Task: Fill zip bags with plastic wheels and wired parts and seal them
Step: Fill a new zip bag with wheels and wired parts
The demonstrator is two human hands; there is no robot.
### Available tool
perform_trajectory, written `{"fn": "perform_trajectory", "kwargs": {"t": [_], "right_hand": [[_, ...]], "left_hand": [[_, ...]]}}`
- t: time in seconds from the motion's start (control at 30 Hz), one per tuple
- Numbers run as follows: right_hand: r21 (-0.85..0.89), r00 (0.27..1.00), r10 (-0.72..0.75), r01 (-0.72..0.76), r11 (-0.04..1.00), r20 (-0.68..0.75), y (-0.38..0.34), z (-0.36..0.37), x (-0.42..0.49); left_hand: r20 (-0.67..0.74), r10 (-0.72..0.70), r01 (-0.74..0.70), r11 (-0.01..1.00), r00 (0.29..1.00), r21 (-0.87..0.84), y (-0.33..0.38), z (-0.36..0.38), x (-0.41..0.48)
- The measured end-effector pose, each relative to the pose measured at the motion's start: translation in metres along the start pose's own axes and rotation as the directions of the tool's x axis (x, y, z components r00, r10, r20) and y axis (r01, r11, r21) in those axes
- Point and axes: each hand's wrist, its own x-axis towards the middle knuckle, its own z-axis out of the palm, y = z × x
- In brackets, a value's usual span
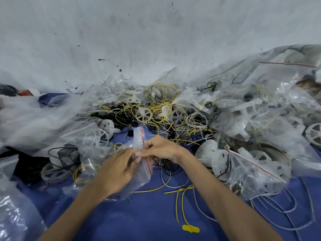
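A clear zip bag (141, 171) with a red seal line is held upright-tilted over the blue table (142, 214), in the middle of the view. My left hand (116, 173) grips the bag's body from the left. My right hand (161, 148) pinches its top edge at the red line from the right. What lies inside the bag is too blurred to tell. Behind the hands lies a tangle of yellow, white and black wired parts (161, 110) mixed with white plastic wheels (143, 114).
Filled clear zip bags (250, 171) pile up at the right, with more clear bags (81, 136) at the left. Loose yellow wires (180, 202) and white wires (278, 211) trail over the near table. A grey wall (156, 40) rises behind the pile.
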Motion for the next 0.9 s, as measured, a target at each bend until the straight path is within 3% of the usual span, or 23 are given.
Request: {"fn": "perform_trajectory", "kwargs": {"t": [0.07,0.17,0.33,0.4,0.53,0.63,0.7,0.8,0.9], "right_hand": [[0.075,1.0,0.008,-0.009,0.997,0.005,0.0,-0.002,0.001],[0.026,1.0,0.007,-0.007,1.0,-0.014,-0.004,-0.002,0.003],[-0.025,0.979,0.033,-0.039,0.999,-0.202,-0.012,-0.018,-0.002],[-0.155,0.959,0.052,-0.098,0.983,-0.279,-0.01,-0.022,-0.006],[-0.639,0.94,0.003,-0.235,0.732,-0.342,-0.022,-0.013,-0.024],[-0.87,0.904,-0.128,-0.342,0.355,-0.407,-0.033,-0.019,-0.063],[-0.901,0.905,-0.066,-0.408,0.146,-0.42,-0.029,-0.035,-0.097],[-0.88,0.865,0.243,-0.468,0.079,-0.438,-0.017,-0.066,-0.134],[-0.894,0.885,0.332,-0.403,0.195,-0.326,-0.001,-0.085,-0.138]], "left_hand": [[-0.07,-0.02,0.012,0.993,0.997,-0.117,-0.011,0.005,0.001],[-0.193,-0.046,0.003,0.976,0.98,-0.218,-0.018,0.008,0.001],[-0.327,-0.241,0.083,0.899,0.914,-0.43,-0.031,0.003,0.0],[-0.359,-0.286,0.084,0.87,0.888,-0.486,-0.037,0.001,0.0],[-0.318,-0.231,0.075,0.897,0.92,-0.435,-0.034,0.005,-0.002],[-0.274,-0.197,0.064,0.902,0.941,-0.427,-0.031,0.007,-0.003],[-0.269,-0.168,0.044,0.91,0.948,-0.413,-0.031,0.006,-0.003],[-0.258,-0.109,0.007,0.93,0.96,-0.368,-0.033,0.008,-0.003],[-0.225,-0.088,-0.002,0.927,0.97,-0.374,-0.04,0.012,-0.003]]}}
